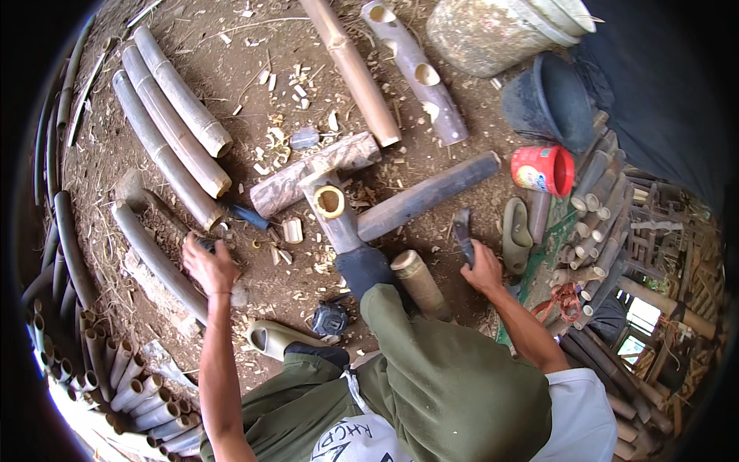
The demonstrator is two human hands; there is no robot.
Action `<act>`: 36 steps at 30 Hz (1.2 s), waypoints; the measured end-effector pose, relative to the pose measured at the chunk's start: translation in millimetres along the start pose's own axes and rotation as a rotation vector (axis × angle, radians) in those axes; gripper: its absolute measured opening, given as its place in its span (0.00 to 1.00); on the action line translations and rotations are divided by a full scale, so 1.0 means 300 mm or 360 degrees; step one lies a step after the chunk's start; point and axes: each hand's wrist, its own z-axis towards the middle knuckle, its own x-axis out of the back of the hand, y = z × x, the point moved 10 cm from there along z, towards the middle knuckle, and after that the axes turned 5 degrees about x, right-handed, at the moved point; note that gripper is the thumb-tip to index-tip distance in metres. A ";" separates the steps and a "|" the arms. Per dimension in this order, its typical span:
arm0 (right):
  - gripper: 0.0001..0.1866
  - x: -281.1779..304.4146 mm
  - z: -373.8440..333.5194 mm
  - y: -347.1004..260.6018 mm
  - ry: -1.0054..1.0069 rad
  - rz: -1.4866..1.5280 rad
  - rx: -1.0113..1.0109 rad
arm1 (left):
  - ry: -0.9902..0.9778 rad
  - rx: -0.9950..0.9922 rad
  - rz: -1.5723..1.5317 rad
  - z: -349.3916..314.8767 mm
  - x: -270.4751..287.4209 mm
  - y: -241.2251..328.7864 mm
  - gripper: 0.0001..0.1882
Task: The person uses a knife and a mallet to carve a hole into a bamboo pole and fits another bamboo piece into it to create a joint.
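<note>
1. Left hand (212,266): positioned at the dark end of the handle of a mallet with a bulky, dusty, grey-brown head (131,189). Fingers and thumb stand on either side of the handle; whether they are clamped on it cannot be told.
2. Right hand (485,268): fingers wrapped around a dark, narrow hand tool with a flat end (463,229). The palm covers its lower part.
3. Workpiece: a grey-brown bamboo tube with 1 oval cut opening (336,228), located between the hands, ahead of the person. The opening has a thick, pale yellow rim. The tube rests against a thick, mottled brown log (277,190); a foot in a dark covering (369,269) bears on its near end.
4. Adjacent items: a dark grey, straight bamboo tube (427,196) lies to the right of the workpiece. Pale wood chips (300,91) litter the brown earth floor (254,92).
5. Outer items: 3 long, curved-looking grey bamboo tubes (171,123) lie at upper left; a red plastic tub (531,171) and a dark blue bucket (539,108) stand at upper right.
6. Visibility limits: the foot hides the workpiece's near end. The top edge cuts off a pale brown bamboo pole (350,65). A compact black object (329,318) near the knee is hard to identify.
</note>
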 end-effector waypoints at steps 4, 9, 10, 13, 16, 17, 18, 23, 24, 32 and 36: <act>0.31 0.267 -0.035 -0.190 -0.0075 0.0617 0.0079 | -0.0820 -0.0578 -0.0800 -0.227 0.089 0.369 0.21; 0.27 0.537 0.198 -0.743 -0.0461 0.0274 0.0931 | -0.2642 0.0079 -0.2239 -0.607 0.148 0.839 0.46; 0.26 0.523 0.253 -0.855 -0.0581 0.0148 0.1128 | -0.2595 0.0103 -0.2510 -0.643 0.114 0.903 0.49; 0.21 0.414 0.335 -1.028 -0.0761 -0.0438 0.1553 | -0.2557 0.1062 -0.3467 -0.705 0.000 1.061 0.38; 0.20 0.323 0.398 -1.109 -0.0780 -0.0928 0.1753 | -0.2355 0.1899 -0.3781 -0.649 -0.084 1.142 0.37; 0.20 0.303 0.413 -1.117 -0.0864 -0.0993 0.1764 | -0.2271 0.2034 -0.3828 -0.627 -0.099 1.150 0.38; 0.19 0.291 0.424 -1.126 -0.0947 -0.1058 0.1773 | -0.2234 0.2007 -0.3886 -0.611 -0.101 1.151 0.37; 0.19 0.260 0.429 -1.126 -0.1226 -0.0531 0.1731 | -0.2162 0.2060 -0.3252 -0.596 -0.090 1.002 0.27; 0.22 0.215 0.408 -1.071 -0.1247 -0.0263 0.1419 | -0.2199 0.2015 -0.2859 -0.603 -0.084 0.931 0.25; 0.23 0.049 0.246 -1.027 -0.0615 0.1039 0.0378 | -0.2378 0.0883 -0.1305 -0.396 -0.137 0.716 0.23; 0.20 0.164 0.312 -0.976 -0.0562 0.0612 0.0553 | -0.2098 0.0872 -0.1611 -0.408 -0.122 0.824 0.23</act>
